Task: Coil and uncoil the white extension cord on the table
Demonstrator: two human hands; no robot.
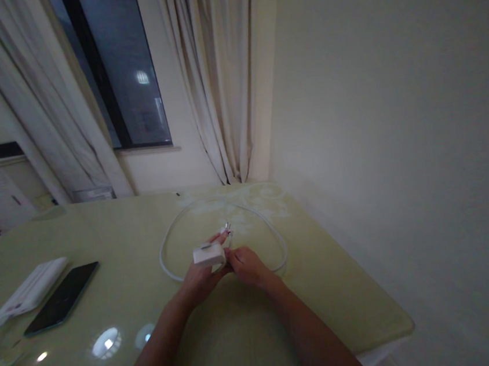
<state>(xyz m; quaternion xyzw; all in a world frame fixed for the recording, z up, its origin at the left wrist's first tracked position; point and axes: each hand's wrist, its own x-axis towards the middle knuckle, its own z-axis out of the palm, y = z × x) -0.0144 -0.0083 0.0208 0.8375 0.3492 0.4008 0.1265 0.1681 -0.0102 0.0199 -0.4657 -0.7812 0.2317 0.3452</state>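
A white power adapter (208, 255) rests in my left hand (199, 282), whose fingers are closed around it from below. Beyond the adapter, small metal plug prongs (227, 226) stick out near my left fingertips. My right hand (249, 265) is closed in a pinch against the adapter's right side, on a white cable; the exact grip is partly hidden by the fingers. The rest of the white cable (285, 248) lies in a wide loop on the table around both hands.
To the left, a white power bank (32, 288) with a cable attached lies beside a dark phone (63, 298). The pale, glossy table (335, 296) has a wall (396, 132) along its right. Curtains (225, 80) and a window (123, 67) stand behind.
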